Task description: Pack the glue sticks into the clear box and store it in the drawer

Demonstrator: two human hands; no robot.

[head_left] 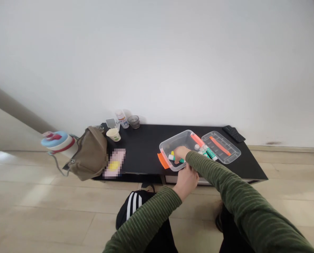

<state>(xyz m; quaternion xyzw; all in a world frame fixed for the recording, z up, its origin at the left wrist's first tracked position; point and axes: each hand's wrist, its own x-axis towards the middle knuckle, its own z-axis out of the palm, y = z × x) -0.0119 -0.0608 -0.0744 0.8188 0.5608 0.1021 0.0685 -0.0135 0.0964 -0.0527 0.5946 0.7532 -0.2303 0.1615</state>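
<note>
A clear plastic storage box [172, 140] with orange latches stands uncovered on a black low cabinet. My right hand [181, 153] reaches down inside it, fingers closed around a green-and-white tube [171, 157]. At the box's near side, my left hand [186, 181] is closed against the rim; my right forearm partly hides its fingertips. Another green-and-white tube [211, 154] lies by the right side of the box, close to a small white-capped item [197, 147]. A bit of yellow [172, 153] shows beside my right fingers.
The clear lid [225, 149] with an orange strip lies right of the box, near a black remote [234, 134]. At left are a paper cup [113, 134], a spray can [122, 119], a glass bowl [134, 122], a brown bag [89, 154] and a large bottle [60, 144].
</note>
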